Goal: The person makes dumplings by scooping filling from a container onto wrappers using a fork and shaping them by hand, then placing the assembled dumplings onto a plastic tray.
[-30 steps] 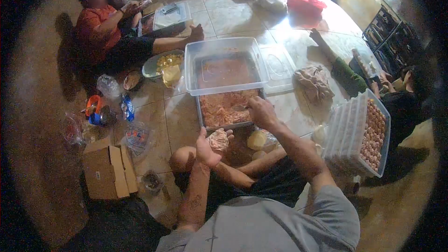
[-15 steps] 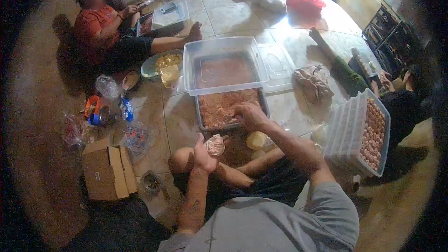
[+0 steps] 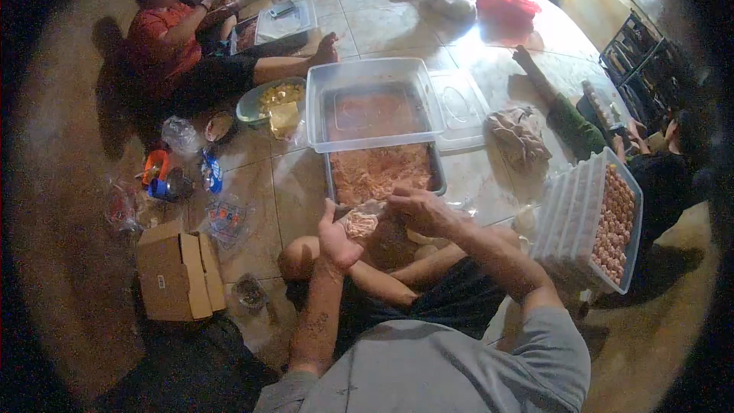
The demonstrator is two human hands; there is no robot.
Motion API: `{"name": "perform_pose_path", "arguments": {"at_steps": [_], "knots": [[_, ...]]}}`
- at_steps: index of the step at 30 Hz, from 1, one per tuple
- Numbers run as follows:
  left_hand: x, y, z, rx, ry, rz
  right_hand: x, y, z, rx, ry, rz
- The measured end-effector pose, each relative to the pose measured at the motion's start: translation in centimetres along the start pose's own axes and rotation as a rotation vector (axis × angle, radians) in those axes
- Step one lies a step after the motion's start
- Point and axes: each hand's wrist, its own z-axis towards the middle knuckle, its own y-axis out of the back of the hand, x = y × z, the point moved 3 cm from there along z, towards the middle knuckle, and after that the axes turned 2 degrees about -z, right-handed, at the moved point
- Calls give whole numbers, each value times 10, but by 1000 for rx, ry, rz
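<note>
My left hand [image 3: 336, 237] is palm up, cupped under a pinkish, ridged lump of minced meat [image 3: 361, 224]. My right hand [image 3: 420, 210] is close on its right, with bent fingers pressed together near the lump. A pale, thin piece shows between the two hands, but what my right fingers grip is too blurred to name. Just beyond them is a dark tray of minced meat [image 3: 382, 168]. A clear plastic box [image 3: 375, 138] sits over its far part, and more reddish meat shows through the plastic.
Stacked clear trays [image 3: 569, 222] of small meat balls stand at right. A cardboard box [image 3: 172, 275], a plastic bag [image 3: 180, 136] and a green bowl [image 3: 248, 107] of yellowish pieces lie left. A crumpled cloth [image 3: 520, 134] is right of the tray. Other people sit at upper left and right.
My right hand has drawn back from the meat tray towards the lump in my left hand. My left hand has risen slightly. The person at upper left has raised their hands a little.
</note>
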Motion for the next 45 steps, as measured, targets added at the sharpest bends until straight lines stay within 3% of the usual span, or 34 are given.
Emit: {"name": "perform_pose_path", "arguments": {"at_steps": [2,4,7,12,16,18,19,20,21,23,24,26,27,28,29,30,31,32,34,35,38,40,41,43,45], "knots": [[0,11,1,-62,-90,96,7,8,0,110,12,-449],[-3,14,-1,-136,-175,197,-1,-9,-3,86,-28,-450],[5,7,0,42,-142,117,3,-27,-22,22,-84,-401],[8,14,7,-153,-323,164,45,-27,-28,-144,-154,-411],[0,18,6,-153,-395,175,9,-40,-48,-50,-171,-331],[-4,23,3,-150,-415,131,18,-28,-51,-293,-204,-237],[-4,24,6,-108,-380,314,15,-27,-54,-307,-441,-28],[-4,25,8,-63,-344,494,20,-25,-48,-305,-441,-28],[11,4,8,-160,-338,624,21,-24,-40,-287,-540,69],[21,-24,-4,-170,-260,665,15,-24,-31,-169,-689,269],[24,-29,-4,-182,-180,705,19,-20,-28,-172,-686,268],[-9,13,2,-42,-306,1036,38,-17,-24,-53,-567,680],[0,-32,-5,-6,-122,1047,30,-25,-23,-101,-410,856],[7,-55,-10,29,59,1052,40,-19,-21,-101,-415,858],[8,-51,-19,247,-124,1444,57,-6,-14,-62,-441,651],[9,-24,-18,249,-128,1445,65,2,-8,-23,-461,443],[4,11,-12,151,-337,1766,57,-3,-7,-93,-376,396],[4,2,-11,167,-403,1769,59,-4,-11,-95,-379,398],[5,-16,-10,196,-538,1778,63,5,-17,-331,-334,346],[1,-20,-9,102,-532,1694,19,-16,-33,-397,-326,570],[3,-26,-8,-2,-509,1437,3,-39,-63,-304,-465,636],[6,-36,-8,-5,-478,1275,1,-52,-70,-322,-439,695],[6,-47,-10,14,-614,1612,-2,-55,-75,-283,-493,682],[8,-52,-10,38,-738,1947,3,-52,-77,-250,-557,673],[10,-51,-4,215,-862,2068,15,-34,-64,-184,-159,52]]}}
